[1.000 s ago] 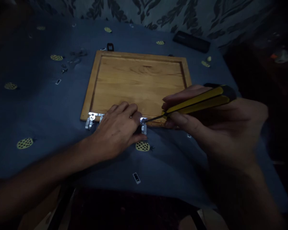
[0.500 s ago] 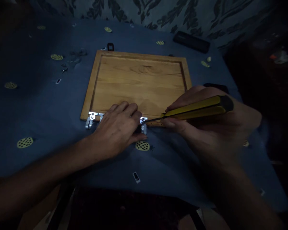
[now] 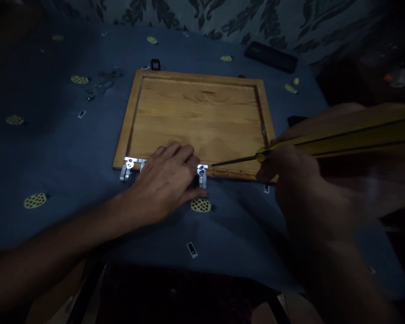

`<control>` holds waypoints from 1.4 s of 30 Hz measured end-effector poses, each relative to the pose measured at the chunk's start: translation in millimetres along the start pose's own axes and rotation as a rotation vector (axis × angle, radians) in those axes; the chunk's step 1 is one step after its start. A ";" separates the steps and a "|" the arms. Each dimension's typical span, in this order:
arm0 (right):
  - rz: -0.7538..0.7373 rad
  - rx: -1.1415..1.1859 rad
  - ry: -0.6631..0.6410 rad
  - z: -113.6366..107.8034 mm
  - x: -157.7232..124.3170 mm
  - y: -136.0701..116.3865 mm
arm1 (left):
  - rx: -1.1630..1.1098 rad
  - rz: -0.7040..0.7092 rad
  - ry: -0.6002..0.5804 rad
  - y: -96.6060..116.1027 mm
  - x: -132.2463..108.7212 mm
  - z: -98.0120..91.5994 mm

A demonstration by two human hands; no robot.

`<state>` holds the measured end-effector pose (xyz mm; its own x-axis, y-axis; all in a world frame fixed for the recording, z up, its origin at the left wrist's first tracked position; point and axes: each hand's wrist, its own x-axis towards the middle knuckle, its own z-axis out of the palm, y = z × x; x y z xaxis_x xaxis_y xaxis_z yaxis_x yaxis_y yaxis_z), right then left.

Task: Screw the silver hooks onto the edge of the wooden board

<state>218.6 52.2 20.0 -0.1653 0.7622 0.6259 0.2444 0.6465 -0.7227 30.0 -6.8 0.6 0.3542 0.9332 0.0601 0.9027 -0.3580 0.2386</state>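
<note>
Yellow-handled screwdriver [image 3: 327,146], gripped by the right hand [image 3: 313,189], points toward nine o'clock beside a silvery metal bracket [image 3: 201,170]; the left hand [image 3: 167,180], grip hidden, probably steadies the framed brown wooden board [image 3: 195,117] on blue cloth [image 3: 60,166] at seven o'clock.

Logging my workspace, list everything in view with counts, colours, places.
Wooden panel: one, brown, centre
Metal fittings: several, silver, panel's near edge
Screwdriver: one, yellow-black, over panel's right
Oblong case: one, black, far right
Loop: one, black, behind panel
Flat object: one, black, right
Loose pieces: several, grey, left
Blurred clutter: uncounted, orange-white, right
Tablecloth: one, blue, underneath
Backdrop: one, grey, behind
Left hand: one, bare, on panel
Right hand: one, blurred, holding screwdriver
</note>
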 end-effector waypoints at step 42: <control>-0.044 0.244 -0.289 -7.6 3.1 0.9 | 0.003 -0.031 -0.051 4.7 4.8 -4.2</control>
<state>225.6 54.9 23.5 -0.4417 0.6890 0.5746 0.0020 0.6413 -0.7673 34.8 -3.9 6.1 0.3378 0.9412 0.0034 0.9142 -0.3289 0.2367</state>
